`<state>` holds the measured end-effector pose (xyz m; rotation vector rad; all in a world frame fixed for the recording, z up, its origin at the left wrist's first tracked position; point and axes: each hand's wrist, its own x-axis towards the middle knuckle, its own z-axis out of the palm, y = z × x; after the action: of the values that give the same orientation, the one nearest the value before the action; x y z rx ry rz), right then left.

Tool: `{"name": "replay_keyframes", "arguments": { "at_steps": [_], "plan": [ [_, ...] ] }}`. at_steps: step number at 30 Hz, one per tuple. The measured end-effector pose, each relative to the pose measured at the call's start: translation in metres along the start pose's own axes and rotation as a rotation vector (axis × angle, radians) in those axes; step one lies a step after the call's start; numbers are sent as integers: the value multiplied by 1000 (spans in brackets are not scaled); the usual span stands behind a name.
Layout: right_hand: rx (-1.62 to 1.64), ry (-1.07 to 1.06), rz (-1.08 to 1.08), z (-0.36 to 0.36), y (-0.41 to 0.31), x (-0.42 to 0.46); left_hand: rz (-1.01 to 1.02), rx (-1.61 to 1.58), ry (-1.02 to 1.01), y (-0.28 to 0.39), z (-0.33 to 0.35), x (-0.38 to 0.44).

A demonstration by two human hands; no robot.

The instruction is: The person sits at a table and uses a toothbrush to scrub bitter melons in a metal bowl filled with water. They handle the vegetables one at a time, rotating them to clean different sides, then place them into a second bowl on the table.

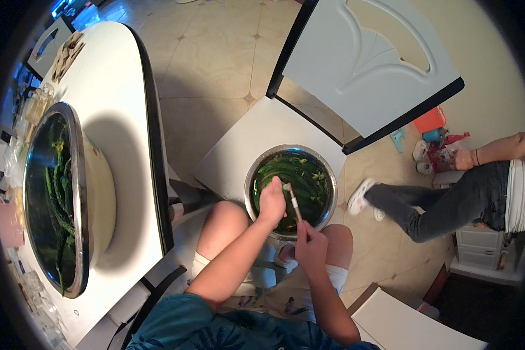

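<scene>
On the chair seat before me stands a round metal basin (248, 192) holding dark water and several green cucumbers (313, 181), some with yellow blossoms at their ends. My left hand (272, 199) is over the basin with its fingers curled. Whether it grips a cucumber is hidden by the hand itself. A thin-handled brush (294, 203) is held near the handle's lower end by my right hand (311, 245), at the near rim. The brush's pale head points away from me, close beside my left hand.
A large metal-rimmed basin (84, 192) with more cucumbers (61, 197) stands on the white table (118, 65) at left. The white chair's back (376, 57) rises beyond the seat. At right, another person (433, 210) is on the tiled floor near shoes and bags.
</scene>
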<state>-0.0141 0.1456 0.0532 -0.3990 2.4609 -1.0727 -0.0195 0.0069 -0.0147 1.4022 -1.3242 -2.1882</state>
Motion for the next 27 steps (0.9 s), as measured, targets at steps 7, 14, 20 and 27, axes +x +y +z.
{"name": "replay_keyframes", "arguments": {
  "at_steps": [7, 14, 20, 27],
  "plan": [
    [-72, 34, -53, -3, -4, 11, -48, 43, -71, -5, 2, -5],
    [1, 32, -54, -5, 5, -28, -94, -97, -25, 0, -5, -1],
    [-102, 49, -47, 0, 1, 0, -66, 57, -69, -5, -1, -8],
    [-51, 23, -16, -7, -3, -14, -70, 61, -84, -2, -1, -6]
  ]
}}
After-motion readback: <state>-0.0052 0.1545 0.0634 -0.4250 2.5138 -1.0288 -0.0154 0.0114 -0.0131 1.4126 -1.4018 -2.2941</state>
